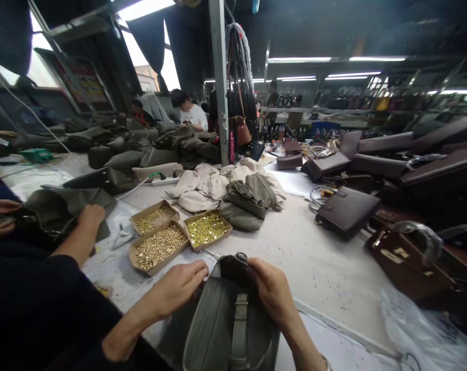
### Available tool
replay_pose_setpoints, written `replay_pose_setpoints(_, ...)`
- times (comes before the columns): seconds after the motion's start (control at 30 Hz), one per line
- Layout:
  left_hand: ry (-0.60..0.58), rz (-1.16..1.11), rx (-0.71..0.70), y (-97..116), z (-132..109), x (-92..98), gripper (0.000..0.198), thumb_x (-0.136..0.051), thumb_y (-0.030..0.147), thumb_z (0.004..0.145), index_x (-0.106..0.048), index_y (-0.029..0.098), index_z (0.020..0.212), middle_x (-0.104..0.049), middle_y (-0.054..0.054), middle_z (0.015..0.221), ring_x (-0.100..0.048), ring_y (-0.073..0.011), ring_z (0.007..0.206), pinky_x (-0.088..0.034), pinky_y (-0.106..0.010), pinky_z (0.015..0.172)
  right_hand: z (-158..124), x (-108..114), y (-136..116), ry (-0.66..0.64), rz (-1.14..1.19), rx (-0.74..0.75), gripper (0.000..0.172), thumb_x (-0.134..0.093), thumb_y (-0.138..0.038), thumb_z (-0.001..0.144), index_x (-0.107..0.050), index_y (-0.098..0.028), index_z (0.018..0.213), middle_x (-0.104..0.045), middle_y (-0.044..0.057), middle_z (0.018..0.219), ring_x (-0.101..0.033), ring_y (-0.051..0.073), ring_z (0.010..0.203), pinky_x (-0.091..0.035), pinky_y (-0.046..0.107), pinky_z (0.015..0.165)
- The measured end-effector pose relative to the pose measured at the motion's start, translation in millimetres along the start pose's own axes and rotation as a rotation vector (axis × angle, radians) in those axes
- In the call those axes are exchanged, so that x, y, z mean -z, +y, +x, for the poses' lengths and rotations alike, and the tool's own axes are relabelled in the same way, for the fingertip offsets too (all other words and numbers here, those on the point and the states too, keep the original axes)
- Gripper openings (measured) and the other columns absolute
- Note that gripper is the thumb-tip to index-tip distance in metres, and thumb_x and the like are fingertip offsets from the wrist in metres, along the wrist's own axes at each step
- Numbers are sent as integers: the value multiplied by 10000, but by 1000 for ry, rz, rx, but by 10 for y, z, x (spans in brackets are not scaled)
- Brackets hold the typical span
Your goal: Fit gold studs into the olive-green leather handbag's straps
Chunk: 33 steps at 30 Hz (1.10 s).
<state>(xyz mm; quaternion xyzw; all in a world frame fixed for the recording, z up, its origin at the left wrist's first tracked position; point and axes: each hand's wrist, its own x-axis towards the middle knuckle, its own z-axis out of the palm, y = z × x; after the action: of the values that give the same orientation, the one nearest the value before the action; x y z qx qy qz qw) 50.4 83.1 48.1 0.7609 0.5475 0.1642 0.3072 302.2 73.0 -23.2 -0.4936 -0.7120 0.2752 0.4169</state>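
A grey-green handbag [225,330] with a centre strap and a metal ring at its top lies at the near edge of the white table [314,257]. My left hand [179,286] is closed on the bag's upper left edge. My right hand [272,291] grips the upper right edge beside the ring. Just beyond my left hand stand three shallow cardboard trays [161,246] filled with small brass fittings.
A co-worker's arm [81,232] at the left rests on another grey bag [59,208]. Beige and olive bags [233,193] are piled mid-table, dark brown bags [347,208] fill the right side, and more grey bags lie behind. A steel post [220,77] stands at the back, with other people beyond.
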Motion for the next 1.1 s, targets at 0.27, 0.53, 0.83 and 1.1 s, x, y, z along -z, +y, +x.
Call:
replay_pose_setpoints(0.27,32,-325,-135,163,446,-328,351,-636,334,886,-694,177,1194,-742,-78,1197,-670,-259,1147,-505,-385,1052,27,76,8,-13,92,-35,195,-519,-289,1018,-710,-260,1045,-757,-1,937,-695,179,862,-476,232,777)
replay_pose_setpoints(0.53,117,-348,-69,-45,343,-501,330,-633,367,904,-741,254,1195,-745,-48,1256,-664,-283,1213,-498,-409,1103,200,161,54,-130,344,-91,262,-558,-403,992,-750,-225,992,-781,32,939,-729,203,844,-521,257,732)
replay_pose_setpoints(0.83,181,-294,-33,-143,417,-607,342,-568,477,939,-757,302,1164,-779,-10,1177,-710,-262,1132,-541,-329,1019,1373,103,1018,258,37,-171,475,-589,-399,859,-648,-162,1267,-656,155,1345,-625,318,1219,-546,418,938)
replay_pose_setpoints(1.1,200,-289,-15,-51,368,-599,243,-538,368,941,-747,276,1022,-795,17,990,-739,-209,977,-541,-253,899,1684,-117,1147,346,-170,-76,316,-663,-213,749,-748,-180,1050,-715,170,1073,-581,394,1142,-437,532,1026)
